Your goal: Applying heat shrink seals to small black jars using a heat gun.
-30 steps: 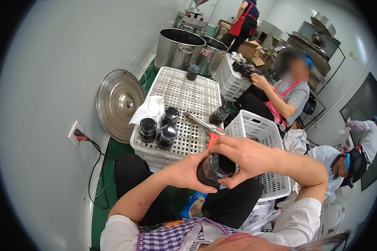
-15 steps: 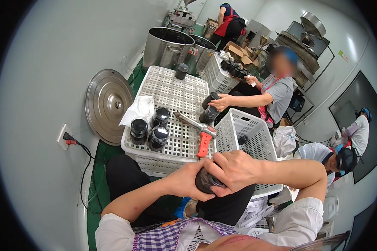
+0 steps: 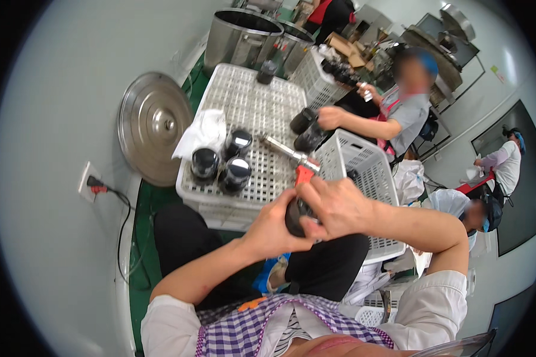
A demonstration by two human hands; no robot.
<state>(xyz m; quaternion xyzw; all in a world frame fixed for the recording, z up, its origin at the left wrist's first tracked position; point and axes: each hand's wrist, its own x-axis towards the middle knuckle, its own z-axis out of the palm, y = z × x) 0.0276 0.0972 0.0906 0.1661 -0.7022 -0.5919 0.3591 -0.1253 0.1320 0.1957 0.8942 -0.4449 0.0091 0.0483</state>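
Observation:
In front of my lap, my left hand (image 3: 275, 227) wraps around a dark jar (image 3: 295, 218) from the left. My right hand (image 3: 340, 208) closes over the same jar from the right, hiding much of it. Just beyond my fingers, a blowtorch with a red handle (image 3: 304, 173) and metal barrel lies on an upturned white plastic crate (image 3: 257, 113). Three black-topped jars, one in front (image 3: 234, 175), one at left (image 3: 205, 165) and one behind (image 3: 239, 143), stand near the crate's left front corner beside a crumpled white cloth or bag (image 3: 201, 134).
Two more dark jars (image 3: 304, 121) stand at the crate's right edge, near a co-worker's hand (image 3: 332, 118). Another jar (image 3: 267, 72) stands at the far end. An open white basket (image 3: 369, 178) is at right. A round metal lid (image 3: 155, 128) leans against the left wall, near a plugged cable (image 3: 104, 187).
My view has shifted, so the crate sits higher in the picture. Both my hands keep hold of the jar. The co-worker's near hand has drawn back from the jar it touched.

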